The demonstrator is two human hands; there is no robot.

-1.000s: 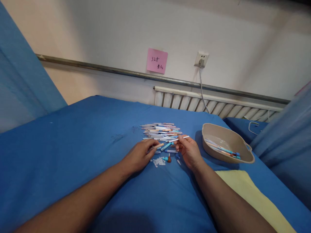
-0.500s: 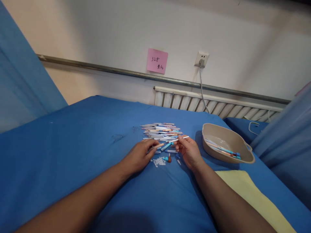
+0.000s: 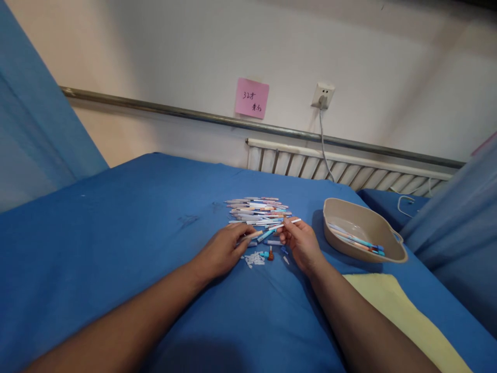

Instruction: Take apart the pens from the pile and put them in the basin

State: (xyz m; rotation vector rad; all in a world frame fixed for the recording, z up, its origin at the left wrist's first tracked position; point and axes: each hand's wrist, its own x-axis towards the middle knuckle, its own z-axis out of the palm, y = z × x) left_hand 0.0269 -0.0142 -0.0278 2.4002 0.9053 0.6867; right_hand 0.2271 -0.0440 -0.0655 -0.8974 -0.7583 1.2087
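Pinching a thin white stick (image 3: 276, 227) between the thumb and fingers of the right hand (image 3: 303, 244), gripping narrowly and showing both ends of it past the fingertips. Holding a pale orange barrel (image 3: 254, 235) in the left hand (image 3: 223, 248), curling the fingers close about it and pointing its free end toward the right hand. Hovering low over a light blue barrel (image 3: 266, 235) and a lavender barrel (image 3: 274, 242), just in front of a row of pens (image 3: 258, 210) lying roughly parallel on the blue sheet (image 3: 116, 233). Showing a small heap of white pieces (image 3: 254, 258) on the near side of the hands, just beside a brown piece (image 3: 271, 255). Seeing, to the right, a tan basin (image 3: 367, 220) standing apart from the right hand and containing several pens (image 3: 355, 240), slanting with blue and orange ends toward the near right. Noticing a yellow cloth (image 3: 392, 300) lying near the basin, partly behind the right forearm.
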